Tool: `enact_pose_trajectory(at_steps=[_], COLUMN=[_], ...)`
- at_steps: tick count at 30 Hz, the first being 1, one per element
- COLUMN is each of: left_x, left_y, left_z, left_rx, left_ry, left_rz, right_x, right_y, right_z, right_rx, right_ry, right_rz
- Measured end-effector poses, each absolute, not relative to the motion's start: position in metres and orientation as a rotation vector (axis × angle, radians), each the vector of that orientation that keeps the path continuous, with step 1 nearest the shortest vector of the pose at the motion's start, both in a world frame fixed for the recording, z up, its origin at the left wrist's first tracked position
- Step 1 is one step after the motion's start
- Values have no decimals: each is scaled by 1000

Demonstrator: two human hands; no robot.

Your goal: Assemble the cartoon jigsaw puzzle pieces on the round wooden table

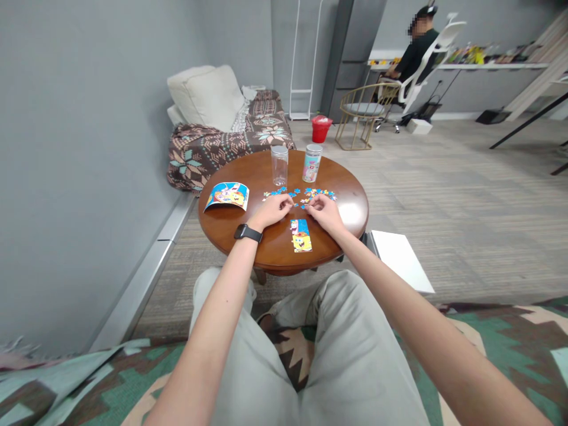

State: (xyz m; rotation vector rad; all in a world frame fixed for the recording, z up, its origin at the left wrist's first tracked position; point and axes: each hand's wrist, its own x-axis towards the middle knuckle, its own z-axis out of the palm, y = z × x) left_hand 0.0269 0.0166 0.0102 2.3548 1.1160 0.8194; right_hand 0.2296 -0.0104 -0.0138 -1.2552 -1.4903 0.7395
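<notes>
Loose jigsaw puzzle pieces (319,192), mostly blue, lie scattered across the round wooden table. A joined section of puzzle (302,236), with a yellow cartoon character, lies nearer to me. My left hand (277,209), wearing a black watch, hovers left of the loose pieces with its fingers curled into a pinch. Opposite it, my right hand (325,212) has thumb and fingers together at the near edge of the pieces. What either hand pinches is too small to make out. A curved picture sheet (228,196) of cartoon characters rests at the left.
A clear lidded jar (279,166) and a printed jar (312,164) stand behind the pieces on the table (261,254). Beyond are a covered sofa (231,139), a red bin (320,129) and a gold-framed chair (364,109). A person (419,50) sits farther back.
</notes>
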Motion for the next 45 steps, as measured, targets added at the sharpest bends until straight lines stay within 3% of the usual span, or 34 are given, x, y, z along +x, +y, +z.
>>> enact_pose_trajectory(at_steps=[45], left_x=[24], left_y=[24], left_z=[5], left_rx=[2242], left_ry=[1058], left_rz=[873], right_x=[233], right_y=[-8], right_z=[-14], right_rx=[-1290], right_ry=[-1528], right_rz=[694])
